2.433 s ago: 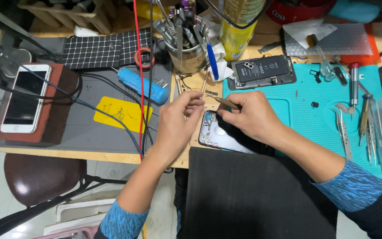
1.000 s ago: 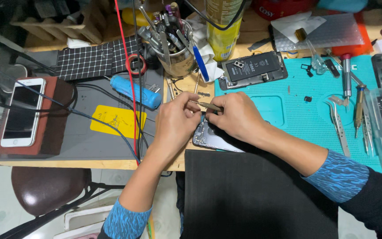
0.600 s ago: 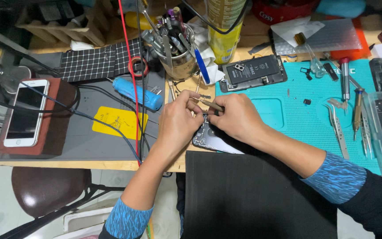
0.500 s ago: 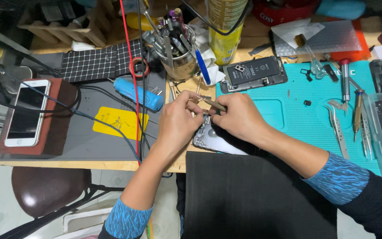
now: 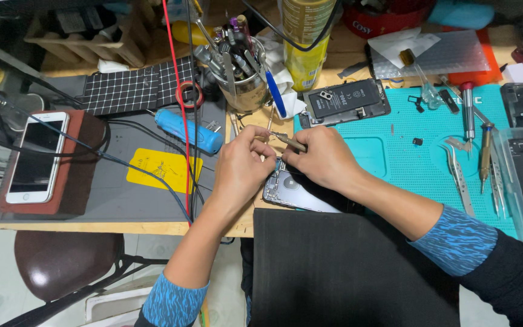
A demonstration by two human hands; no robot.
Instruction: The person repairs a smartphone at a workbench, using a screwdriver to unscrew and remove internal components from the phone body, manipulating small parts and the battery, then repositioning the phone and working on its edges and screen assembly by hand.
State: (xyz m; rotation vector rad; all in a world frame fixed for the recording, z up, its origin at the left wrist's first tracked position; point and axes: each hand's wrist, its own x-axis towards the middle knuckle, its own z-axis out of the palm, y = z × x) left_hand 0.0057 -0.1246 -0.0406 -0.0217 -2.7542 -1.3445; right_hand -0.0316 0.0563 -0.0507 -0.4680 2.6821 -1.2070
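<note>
My right hand [image 5: 323, 158] grips a pair of metal tweezers [image 5: 288, 141], tips pointing left toward my left hand [image 5: 241, 168]. The left fingertips are pinched together just at the tweezer tips, on something too small to make out. Both hands hover over an opened phone housing [image 5: 298, 194] lying at the front edge of the bench, partly hidden by them. A phone battery and frame [image 5: 346, 100] lies behind on the teal work mat [image 5: 394, 160].
A white phone [image 5: 36, 156] rests on a brown block at left. A blue cylindrical tool [image 5: 187, 131], yellow pad [image 5: 163, 170], red cable and tool cup [image 5: 242, 85] stand behind. Tweezers and screwdrivers [image 5: 473, 151] lie at right. A black panel [image 5: 352, 266] covers my lap; a stool [image 5: 62, 263] stands lower left.
Both hands have drawn closer together above the phone housing, the left fingertips meeting the tweezer tips. The view shifted slightly; nothing else on the bench moved.
</note>
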